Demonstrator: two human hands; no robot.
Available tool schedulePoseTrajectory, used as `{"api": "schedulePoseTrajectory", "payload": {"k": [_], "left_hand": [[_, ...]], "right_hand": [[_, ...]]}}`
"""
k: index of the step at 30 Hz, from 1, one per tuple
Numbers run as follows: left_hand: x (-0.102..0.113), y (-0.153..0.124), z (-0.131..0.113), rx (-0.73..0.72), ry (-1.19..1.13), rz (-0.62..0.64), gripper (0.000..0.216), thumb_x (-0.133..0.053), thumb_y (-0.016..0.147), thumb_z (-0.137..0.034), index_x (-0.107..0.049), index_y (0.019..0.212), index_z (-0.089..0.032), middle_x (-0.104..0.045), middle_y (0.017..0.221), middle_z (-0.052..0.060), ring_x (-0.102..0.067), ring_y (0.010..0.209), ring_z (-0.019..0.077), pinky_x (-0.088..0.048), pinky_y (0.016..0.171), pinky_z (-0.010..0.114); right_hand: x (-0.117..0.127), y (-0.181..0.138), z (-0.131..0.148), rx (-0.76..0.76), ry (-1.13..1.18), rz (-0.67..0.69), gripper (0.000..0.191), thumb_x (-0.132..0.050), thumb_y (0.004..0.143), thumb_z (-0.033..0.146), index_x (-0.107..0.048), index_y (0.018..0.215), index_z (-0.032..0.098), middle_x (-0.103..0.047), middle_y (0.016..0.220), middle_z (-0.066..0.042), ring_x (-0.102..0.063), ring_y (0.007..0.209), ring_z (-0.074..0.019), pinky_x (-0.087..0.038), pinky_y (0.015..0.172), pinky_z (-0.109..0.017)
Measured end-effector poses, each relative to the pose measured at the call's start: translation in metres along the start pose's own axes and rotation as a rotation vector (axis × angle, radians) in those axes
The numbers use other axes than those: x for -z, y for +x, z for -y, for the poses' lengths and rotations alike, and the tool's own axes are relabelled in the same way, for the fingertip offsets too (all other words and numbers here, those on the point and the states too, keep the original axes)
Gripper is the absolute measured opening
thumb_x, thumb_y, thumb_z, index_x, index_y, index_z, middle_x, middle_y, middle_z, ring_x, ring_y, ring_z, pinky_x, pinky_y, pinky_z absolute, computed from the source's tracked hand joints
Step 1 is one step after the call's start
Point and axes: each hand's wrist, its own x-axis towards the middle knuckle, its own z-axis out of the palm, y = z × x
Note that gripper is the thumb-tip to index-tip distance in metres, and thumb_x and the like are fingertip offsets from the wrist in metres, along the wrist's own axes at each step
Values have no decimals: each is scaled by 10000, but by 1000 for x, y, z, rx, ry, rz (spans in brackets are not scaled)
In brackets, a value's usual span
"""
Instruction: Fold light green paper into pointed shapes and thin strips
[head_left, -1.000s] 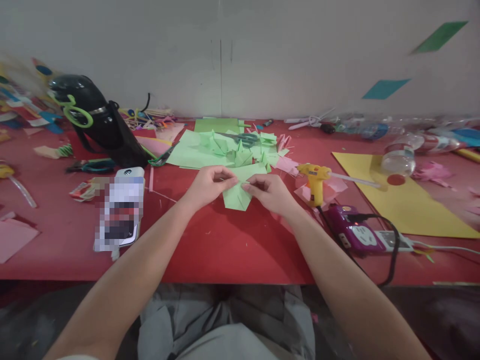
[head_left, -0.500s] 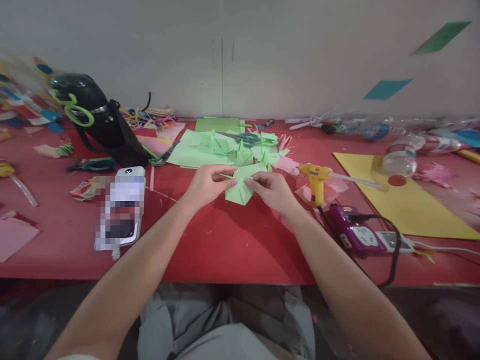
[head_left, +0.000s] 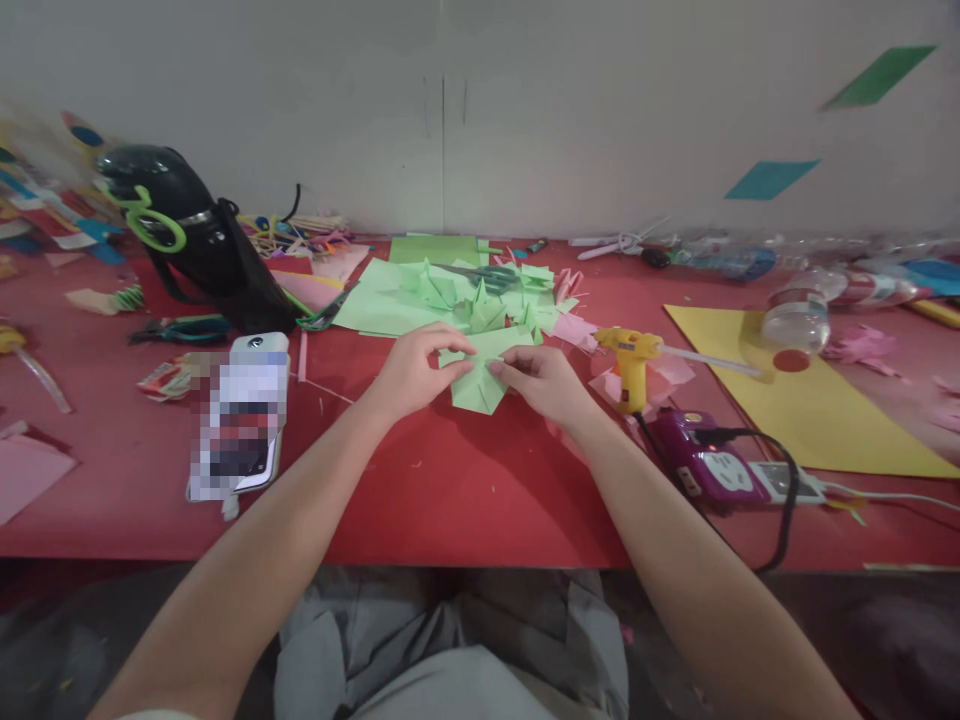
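A folded light-green paper piece [head_left: 480, 378] sits between both hands just above the red table [head_left: 450, 490]. My left hand [head_left: 416, 368] pinches its left edge, fingers curled over the top corner. Pinching the right side of the same piece is my right hand [head_left: 541, 382], with the fingers bent. Behind the hands lies a heap of green paper sheets and folded green pieces [head_left: 442, 295], with grey-handled scissors [head_left: 484, 274] on top.
A yellow glue gun [head_left: 631, 358] stands right of my hands, beside a purple power strip [head_left: 709, 465] with a black cable. A phone [head_left: 246, 415] lies at left. A black helmet [head_left: 187, 235], yellow sheet [head_left: 802, 395] and plastic bottle [head_left: 799, 320] stand further off.
My left hand's fingers have shifted up over the top left corner of the green piece, and the piece has turned slightly. Both arms stay in place.
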Motion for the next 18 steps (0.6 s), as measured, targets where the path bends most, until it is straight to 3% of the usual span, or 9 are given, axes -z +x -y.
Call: {"api": "schedulePoseTrajectory", "payload": {"k": [4, 11, 18], "left_hand": [[0, -1, 4, -61, 36, 10, 95, -673, 838, -225, -745, 900, -217, -733, 993, 42, -665, 929, 186, -497, 865, 320], [-2, -2, 8, -140, 159, 82, 207, -601, 890, -211, -749, 1026, -261, -746, 1119, 34, -663, 1076, 219, -485, 980, 379], [-2, -3, 0, -52, 77, 68, 264, -659, 844, -188, -697, 1103, -230, -722, 1001, 40, -657, 906, 169, -512, 798, 288]], "right_hand": [[-1, 0, -2, -25, 20, 35, 344, -649, 805, 497, -601, 688, 178, -521, 609, 16, -442, 571, -113, -345, 562, -278], [0, 5, -9, -72, 54, -10, 358, -675, 759, 514, -585, 663, 181, -529, 594, 11, -474, 553, -121, -380, 567, -286], [0, 3, -6, -8, -38, 53, 345, -641, 810, 494, -592, 681, 177, -516, 597, 16, -445, 564, -117, -343, 559, -277]]}}
